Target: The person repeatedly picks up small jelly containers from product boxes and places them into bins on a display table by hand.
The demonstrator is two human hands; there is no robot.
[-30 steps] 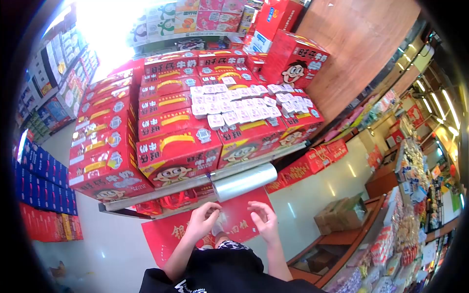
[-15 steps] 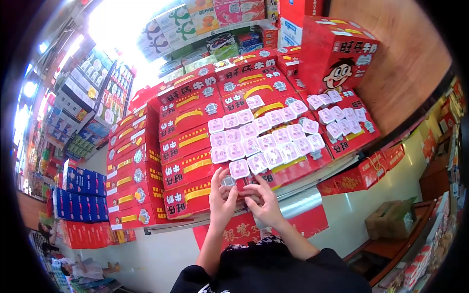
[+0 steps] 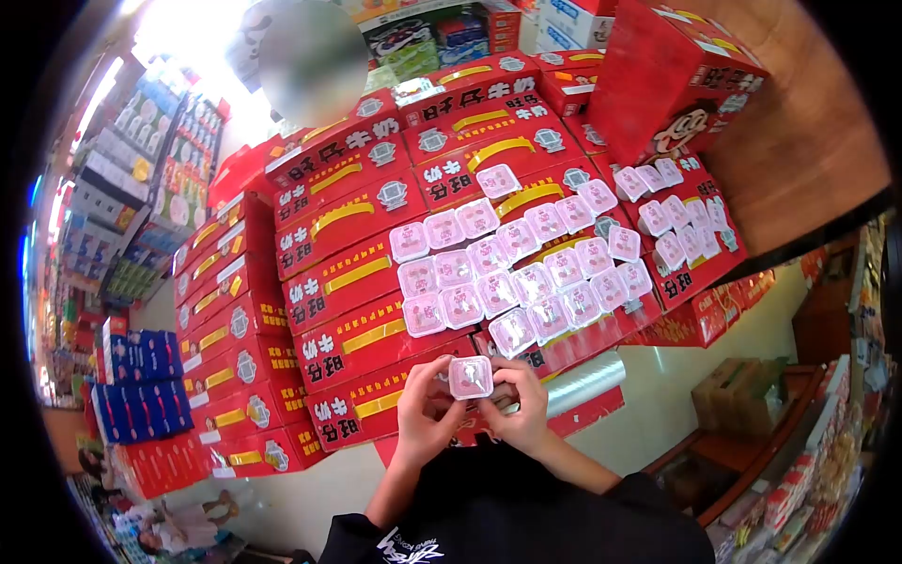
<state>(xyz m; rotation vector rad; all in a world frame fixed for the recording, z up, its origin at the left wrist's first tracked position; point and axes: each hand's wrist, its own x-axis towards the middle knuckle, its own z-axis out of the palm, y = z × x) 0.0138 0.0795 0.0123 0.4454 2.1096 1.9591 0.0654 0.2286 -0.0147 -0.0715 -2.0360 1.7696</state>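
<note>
A small square plastic cup with a pink-printed film lid (image 3: 471, 377) is held up in front of me, lid towards me. My left hand (image 3: 427, 414) grips its left side, thumb and fingers bent round it. From the right, my right hand (image 3: 520, 406) closes on the same cup, fingers curled. Beyond my hands, rows of matching cups (image 3: 488, 253) lie on red milk cartons (image 3: 357, 282). A smaller group of these cups (image 3: 675, 214) sits further right, in front of an upright red carton (image 3: 667, 85).
Stacked red cartons (image 3: 240, 348) stand on the left, with blue boxes (image 3: 141, 385) beyond them. A clear plastic roll (image 3: 587, 383) lies by the near edge. On the right are a brown cardboard box (image 3: 738, 395) and loaded shelves (image 3: 817, 470). A person (image 3: 188, 526) is at lower left.
The nearest cup at the front left of the rows has been picked up and brought closer to me between both hands. My view has shifted closer to the cartons.
</note>
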